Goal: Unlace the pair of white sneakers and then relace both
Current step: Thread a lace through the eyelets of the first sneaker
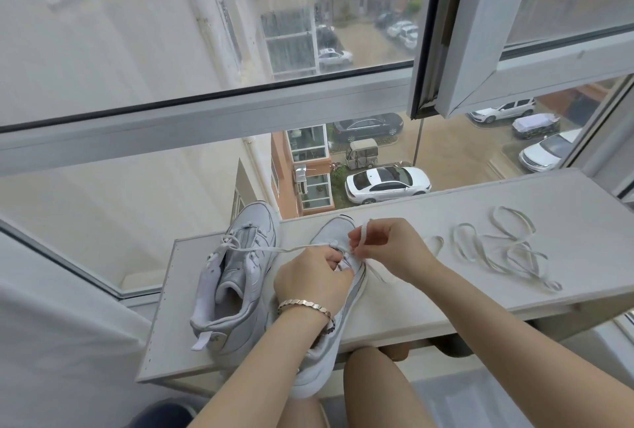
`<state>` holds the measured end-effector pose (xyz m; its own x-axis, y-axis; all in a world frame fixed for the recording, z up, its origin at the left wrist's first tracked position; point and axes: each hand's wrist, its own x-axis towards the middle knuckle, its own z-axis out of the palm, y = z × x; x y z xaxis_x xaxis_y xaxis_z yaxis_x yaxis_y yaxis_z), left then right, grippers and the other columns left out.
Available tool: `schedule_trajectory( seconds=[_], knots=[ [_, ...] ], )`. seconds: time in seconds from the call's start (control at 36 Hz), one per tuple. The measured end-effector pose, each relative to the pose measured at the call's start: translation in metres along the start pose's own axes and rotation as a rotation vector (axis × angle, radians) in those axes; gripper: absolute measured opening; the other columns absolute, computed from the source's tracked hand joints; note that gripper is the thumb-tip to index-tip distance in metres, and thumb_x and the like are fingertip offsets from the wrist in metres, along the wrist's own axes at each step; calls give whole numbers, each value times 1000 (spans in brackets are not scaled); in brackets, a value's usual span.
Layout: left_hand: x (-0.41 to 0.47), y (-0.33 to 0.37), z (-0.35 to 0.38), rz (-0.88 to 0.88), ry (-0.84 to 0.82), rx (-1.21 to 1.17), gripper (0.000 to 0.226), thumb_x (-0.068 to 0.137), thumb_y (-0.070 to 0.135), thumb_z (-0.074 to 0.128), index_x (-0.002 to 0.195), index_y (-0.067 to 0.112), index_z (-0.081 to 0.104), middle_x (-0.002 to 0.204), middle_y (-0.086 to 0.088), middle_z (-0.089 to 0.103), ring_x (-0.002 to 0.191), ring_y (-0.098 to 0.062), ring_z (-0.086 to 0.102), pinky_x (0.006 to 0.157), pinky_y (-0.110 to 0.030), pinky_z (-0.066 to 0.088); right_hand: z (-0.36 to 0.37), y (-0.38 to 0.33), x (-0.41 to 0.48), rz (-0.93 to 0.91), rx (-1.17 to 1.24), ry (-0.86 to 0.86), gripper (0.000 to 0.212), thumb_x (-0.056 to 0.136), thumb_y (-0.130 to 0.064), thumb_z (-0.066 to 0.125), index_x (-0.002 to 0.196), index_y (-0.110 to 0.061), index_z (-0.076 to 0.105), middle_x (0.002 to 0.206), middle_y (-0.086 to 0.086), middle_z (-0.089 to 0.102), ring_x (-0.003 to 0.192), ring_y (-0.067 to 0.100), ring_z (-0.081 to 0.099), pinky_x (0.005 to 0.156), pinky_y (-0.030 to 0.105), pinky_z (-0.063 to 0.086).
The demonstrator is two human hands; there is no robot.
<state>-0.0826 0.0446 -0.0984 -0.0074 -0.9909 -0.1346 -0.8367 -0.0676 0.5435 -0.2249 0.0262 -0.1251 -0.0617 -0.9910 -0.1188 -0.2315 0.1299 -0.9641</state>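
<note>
step: probably lacing toe eyelets | worked sneaker (331, 234) at 6 o'clock on table (429, 215), second sneaker (240, 276) at 9, loose lace (518, 249) at 3 | left hand (312, 280) fingers grip upper; right hand (391, 246) fingers pinch lace end (363, 232) | next: draw lace through evenly

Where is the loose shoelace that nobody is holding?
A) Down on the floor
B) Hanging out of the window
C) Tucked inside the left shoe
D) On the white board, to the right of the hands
D: the loose lace lies in loops on the white board, to the right of the right hand, and neither hand touches it.
</note>
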Motion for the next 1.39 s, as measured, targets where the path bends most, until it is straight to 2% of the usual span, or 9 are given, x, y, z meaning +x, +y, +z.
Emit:
schedule_trajectory(
  seconds=[0.22,0.39,0.56,0.78,0.94,1.03,1.17,1.31,1.39],
  knots=[
    [0,-1,1,-8,-11,-25,25,77,38,64,102,38,68,83,18,63,92,-7,60,73,-17,39,-10,-4,11,-27,-47,-180,27,76,18,60,79,-8,65,70,2,66,59,3,63,67,16,54],
    [-1,0,1,5,-10,-24,24,76,38,65,100,39,68,86,18,66,91,-7,61,75,-18,41,-20,-12,21,-16,-64,-349,34,77,23,56,96,-5,61,71,4,66,59,3,62,63,15,50],
    [-1,-3,2,18,2,-26,22,76,38,65,97,38,69,71,18,56,88,-7,61,71,-17,40,-24,-11,26,31,-69,-411,36,76,22,58,100,-4,62,68,-1,69,61,9,63,65,18,51],
    [0,-4,2,38,0,-13,25,76,40,65,101,39,69,86,17,66,86,-6,59,69,-17,38,-15,-11,19,-24,-227,-246,26,71,12,71,79,-12,66,63,-8,67,54,2,61,59,15,51],
    [0,-4,2,34,-7,-8,27,78,40,64,104,39,68,92,17,67,91,-6,60,69,-17,38,-5,-18,12,-158,-456,-166,17,73,5,71,87,-3,70,69,-7,63,64,5,58,70,15,48],
    [0,-3,2,29,-10,-7,26,78,40,64,104,39,68,90,17,66,91,-7,60,70,-17,38,-2,-19,10,-192,-557,-139,15,74,-1,71,88,-6,71,78,0,69,71,10,58,73,24,47],
    [0,-4,3,30,-10,-16,25,78,39,64,102,38,69,86,16,65,90,-7,60,71,-17,39,-4,-16,8,-142,-471,-107,16,72,-1,75,87,-6,71,82,9,72,69,12,60,64,11,45],
    [0,-4,3,33,-11,-20,25,78,39,64,103,38,68,81,17,62,90,-7,60,71,-17,39,-3,-14,8,-90,-430,-60,20,69,-4,77,86,-12,70,81,8,72,77,18,67,76,26,52],
    [0,-5,3,34,-8,-18,25,78,40,64,102,39,68,81,17,62,89,-7,60,70,-17,40,-3,-12,8,-42,-400,-52,19,69,-5,77,80,-18,68,77,6,71,65,12,62,64,17,49]
  ],
)
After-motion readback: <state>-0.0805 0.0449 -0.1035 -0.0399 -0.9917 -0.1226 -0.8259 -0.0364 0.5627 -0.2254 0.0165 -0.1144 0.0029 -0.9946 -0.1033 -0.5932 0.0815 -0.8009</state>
